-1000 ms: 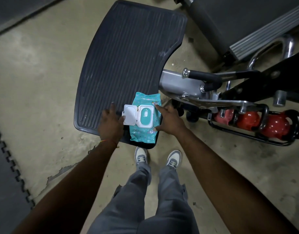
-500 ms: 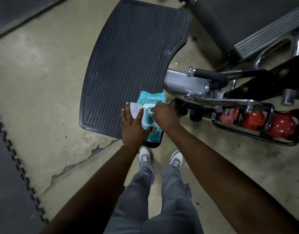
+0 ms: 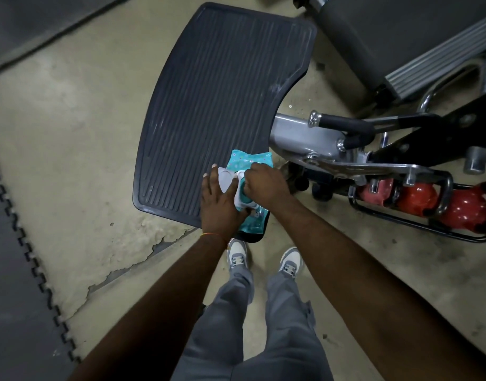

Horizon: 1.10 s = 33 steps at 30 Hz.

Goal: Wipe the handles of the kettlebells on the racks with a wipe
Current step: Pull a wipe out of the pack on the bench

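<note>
Head view: both hands on wipes pack (image 3: 246, 160) at platform (image 3: 209, 105) edge (open floor left)

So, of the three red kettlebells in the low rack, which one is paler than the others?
The leftmost kettlebell, nearest the right hand, looks paler and pinkish; the other two are deeper red.

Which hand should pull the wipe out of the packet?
Probably the right hand: its fingers are already at the opening of the wipes packet, while the left hand lies flat, steadying it beside the open lid.
</note>
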Motion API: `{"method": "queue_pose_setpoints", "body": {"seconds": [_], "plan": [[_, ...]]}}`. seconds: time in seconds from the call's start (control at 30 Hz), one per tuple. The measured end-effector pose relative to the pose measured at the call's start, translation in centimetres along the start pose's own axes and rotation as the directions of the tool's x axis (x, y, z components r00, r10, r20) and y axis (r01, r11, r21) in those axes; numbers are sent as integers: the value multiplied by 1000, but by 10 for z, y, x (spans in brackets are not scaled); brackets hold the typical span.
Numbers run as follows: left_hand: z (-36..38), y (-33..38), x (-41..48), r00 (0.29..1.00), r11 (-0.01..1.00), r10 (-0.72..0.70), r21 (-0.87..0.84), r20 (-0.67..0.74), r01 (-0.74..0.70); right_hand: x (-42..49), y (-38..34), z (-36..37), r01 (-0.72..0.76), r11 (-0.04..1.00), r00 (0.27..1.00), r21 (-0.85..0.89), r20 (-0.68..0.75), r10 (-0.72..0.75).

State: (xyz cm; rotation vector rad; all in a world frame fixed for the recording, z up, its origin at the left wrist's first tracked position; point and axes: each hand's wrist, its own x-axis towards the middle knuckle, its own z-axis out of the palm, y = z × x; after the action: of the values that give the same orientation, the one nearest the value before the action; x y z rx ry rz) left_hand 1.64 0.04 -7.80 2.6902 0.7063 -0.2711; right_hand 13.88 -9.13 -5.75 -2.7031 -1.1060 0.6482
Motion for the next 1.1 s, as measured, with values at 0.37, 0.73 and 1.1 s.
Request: {"method": "queue_pose_setpoints", "body": {"seconds": [0.37,0.73,1.1], "plan": [[-2,-1,2,1000,998,4,-64,-17,-5,-10,20,10,36,988,998,151,-59,-27],[1,-2,2,999,993,-34,-113,-41,29,2,10,7,59,998,998,-17,-4,-59],[1,-2,0,999,996,-31,-83,-37,28,-7,31,3,127,980,990,155,44,-136]]}}
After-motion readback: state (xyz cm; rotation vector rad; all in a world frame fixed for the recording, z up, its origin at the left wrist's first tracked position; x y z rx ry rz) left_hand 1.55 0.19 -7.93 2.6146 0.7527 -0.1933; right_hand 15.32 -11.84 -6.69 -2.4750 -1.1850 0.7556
